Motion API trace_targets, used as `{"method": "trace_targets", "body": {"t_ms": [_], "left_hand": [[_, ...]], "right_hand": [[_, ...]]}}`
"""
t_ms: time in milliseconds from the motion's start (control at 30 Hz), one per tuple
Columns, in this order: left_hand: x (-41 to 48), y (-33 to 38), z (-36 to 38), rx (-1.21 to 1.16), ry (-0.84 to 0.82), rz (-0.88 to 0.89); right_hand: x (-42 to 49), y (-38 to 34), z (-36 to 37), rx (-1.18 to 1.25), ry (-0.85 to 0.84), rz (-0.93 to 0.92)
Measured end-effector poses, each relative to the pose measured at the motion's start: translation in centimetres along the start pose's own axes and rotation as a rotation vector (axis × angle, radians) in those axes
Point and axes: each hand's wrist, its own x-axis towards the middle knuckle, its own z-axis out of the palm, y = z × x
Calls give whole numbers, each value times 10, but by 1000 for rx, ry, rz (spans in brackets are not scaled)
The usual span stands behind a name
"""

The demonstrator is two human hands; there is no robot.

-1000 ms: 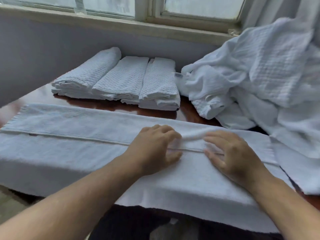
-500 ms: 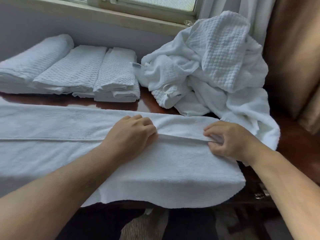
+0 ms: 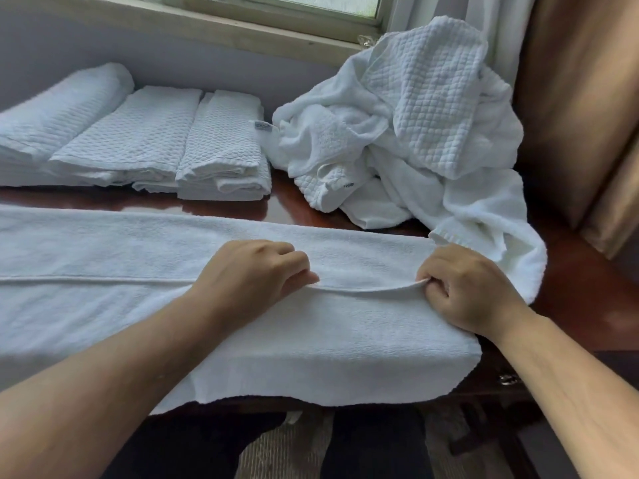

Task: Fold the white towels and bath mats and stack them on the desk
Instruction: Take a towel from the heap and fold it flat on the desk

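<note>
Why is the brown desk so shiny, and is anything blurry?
Head view: the polished desk gleams under daylight from the window, faintly mirroring the folded towels; the left hand and right hand pinching the towel look sharp; the left forearm looks soft, stretched by the wide lens.

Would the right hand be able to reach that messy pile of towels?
Probably yes. The pile lies just behind the right hand, with nothing between them. But that hand is pinching the edge of the flat towel, so it must let go first.
</note>
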Motion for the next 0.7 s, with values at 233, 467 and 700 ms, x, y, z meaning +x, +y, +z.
{"method": "trace_targets", "body": {"t_ms": [233, 467, 700], "left_hand": [[3, 7, -4, -26, 4, -71], [31, 15, 14, -16, -393, -286], [16, 11, 32, -56, -529, -337]], "right_hand": [[19, -5, -29, 269, -267, 323], [64, -44, -7, 108, -307, 498], [48, -38, 44, 45, -560, 581]]}}
